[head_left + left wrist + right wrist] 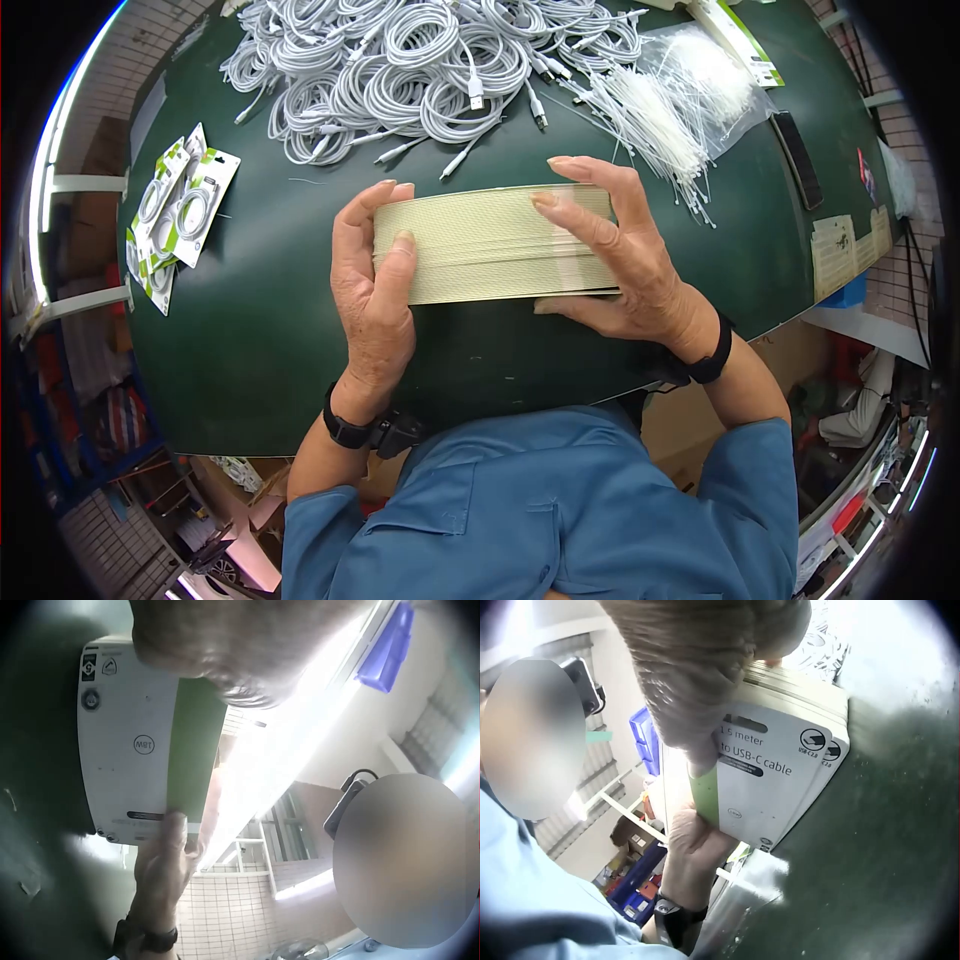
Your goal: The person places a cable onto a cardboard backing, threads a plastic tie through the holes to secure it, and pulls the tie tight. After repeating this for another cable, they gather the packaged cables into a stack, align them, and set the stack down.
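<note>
A thick stack of printed packaging cards [480, 245] is held on edge between both hands over the green table. My left hand [370, 290] grips its left end, thumb across the pale edges and fingers around the far side. At the other end my right hand [635, 260] holds the stack, thumb along its near lower side and fingers over the upper part. The outer card's face [761, 765], white with a green band and "USB-C cable" lettering, shows in the right wrist view. A green-banded card face [131, 742] appears in the left wrist view too.
Coiled white USB cables [420, 60] form a large pile at the back. White cable ties [655, 130] spill from a plastic bag [705, 85] beside them. Several carded cables [180, 210] lie at the left, and a dark phone-like bar [795, 160] at the right.
</note>
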A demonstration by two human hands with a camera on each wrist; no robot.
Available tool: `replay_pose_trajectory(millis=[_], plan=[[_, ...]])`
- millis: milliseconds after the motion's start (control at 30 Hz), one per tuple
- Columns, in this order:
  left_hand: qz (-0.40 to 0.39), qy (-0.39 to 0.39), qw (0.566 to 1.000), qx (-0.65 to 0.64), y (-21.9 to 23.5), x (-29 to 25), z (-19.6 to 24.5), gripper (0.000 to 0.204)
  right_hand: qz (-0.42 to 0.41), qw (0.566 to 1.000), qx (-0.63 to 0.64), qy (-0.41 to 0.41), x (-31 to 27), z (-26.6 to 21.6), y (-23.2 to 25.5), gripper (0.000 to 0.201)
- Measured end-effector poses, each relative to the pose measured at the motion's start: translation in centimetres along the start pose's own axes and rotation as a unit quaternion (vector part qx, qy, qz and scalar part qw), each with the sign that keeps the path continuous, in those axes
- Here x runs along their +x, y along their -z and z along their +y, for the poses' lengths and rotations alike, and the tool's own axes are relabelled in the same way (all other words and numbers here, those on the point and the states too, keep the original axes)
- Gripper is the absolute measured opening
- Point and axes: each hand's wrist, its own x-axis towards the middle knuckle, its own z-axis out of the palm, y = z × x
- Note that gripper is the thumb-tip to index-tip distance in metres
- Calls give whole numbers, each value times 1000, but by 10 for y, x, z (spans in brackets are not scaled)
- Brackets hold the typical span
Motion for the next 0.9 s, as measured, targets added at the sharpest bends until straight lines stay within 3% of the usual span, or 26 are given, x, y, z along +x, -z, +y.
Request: replay_pose_trajectory(millis=[233,467,633,700,900], plan=[[-18,7,1000,7,4,0,-2,50,-37,992,-109,51,-3,4,5,55],[-35,-4,999,17,8,3,-10,52,-16,993,-93,66,-8,24,1,66],[-58,-41,996,61,15,6,-19,66,22,999,-27,24,-19,28,-9,76],[-96,-75,990,68,25,10,-26,74,30,999,-2,18,-19,28,-10,78],[-153,-28,988,8,30,9,-29,147,9,999,38,18,-24,34,-15,118]])
